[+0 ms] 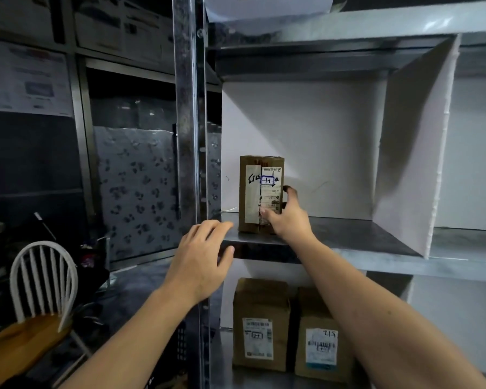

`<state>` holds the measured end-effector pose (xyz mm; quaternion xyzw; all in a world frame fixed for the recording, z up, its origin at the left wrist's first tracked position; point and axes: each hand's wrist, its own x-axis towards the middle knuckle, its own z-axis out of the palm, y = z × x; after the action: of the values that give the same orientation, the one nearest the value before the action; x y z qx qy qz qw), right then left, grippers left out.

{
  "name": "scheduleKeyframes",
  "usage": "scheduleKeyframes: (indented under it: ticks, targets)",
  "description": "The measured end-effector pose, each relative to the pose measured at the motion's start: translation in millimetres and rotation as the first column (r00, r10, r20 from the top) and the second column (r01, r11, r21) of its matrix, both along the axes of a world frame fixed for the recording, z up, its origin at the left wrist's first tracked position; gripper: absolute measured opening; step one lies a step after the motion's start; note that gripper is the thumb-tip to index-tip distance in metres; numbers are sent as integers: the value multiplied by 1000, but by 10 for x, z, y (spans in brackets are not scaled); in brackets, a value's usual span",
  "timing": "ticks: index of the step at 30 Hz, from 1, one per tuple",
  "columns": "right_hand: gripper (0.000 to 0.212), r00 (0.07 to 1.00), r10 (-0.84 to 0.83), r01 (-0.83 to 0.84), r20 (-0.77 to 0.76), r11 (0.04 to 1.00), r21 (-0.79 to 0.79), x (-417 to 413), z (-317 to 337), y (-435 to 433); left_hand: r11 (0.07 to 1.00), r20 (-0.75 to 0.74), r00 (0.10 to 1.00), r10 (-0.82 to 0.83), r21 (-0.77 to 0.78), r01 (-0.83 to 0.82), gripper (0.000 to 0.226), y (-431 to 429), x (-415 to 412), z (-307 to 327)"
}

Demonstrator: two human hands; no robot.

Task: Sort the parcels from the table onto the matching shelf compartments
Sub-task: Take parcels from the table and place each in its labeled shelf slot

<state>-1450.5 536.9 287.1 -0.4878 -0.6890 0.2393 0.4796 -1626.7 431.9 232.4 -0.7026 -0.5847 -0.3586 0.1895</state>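
A small brown parcel (257,192) with a white label marked "H" in a blue box stands upright at the left front of the middle shelf compartment (348,231). My right hand (288,216) grips its lower right side, thumb on the front, fingers round the right edge. My left hand (202,259) hovers open with fingers spread in front of the shelf's front edge, to the left of the parcel and not touching it. Two brown labelled parcels (260,324) (320,332) stand side by side in the compartment below.
A metal upright post (187,136) borders the shelf on the left. A white divider panel (410,164) closes the compartment on the right. A white chair with a wooden seat (40,293) stands at lower left.
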Motion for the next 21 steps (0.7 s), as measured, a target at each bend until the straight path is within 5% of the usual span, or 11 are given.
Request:
scheduleKeyframes:
  ticks: [5, 8, 13, 21]
  targets:
    - [66, 997, -70, 67, 15, 988, 137, 168, -71, -182, 1000, 6, 1000, -1, 3, 1, 45, -52, 124, -135]
    - [50, 970, -119, 49, 211, 950, 309, 426, -233, -347, 999, 8, 999, -41, -3, 41, 44, -78, 283, -211]
    - [40, 787, -353, 15, 507, 831, 556, 1155, -620, -698, 994, 15, 995, -99, -38, 99, 46, -116, 888, -321]
    - [47, 560, -487, 219, 670, 868, 446, 2916, -1066, -1447, 953, -45, 959, -281, -134, 273, 46, -277, 2514, -560]
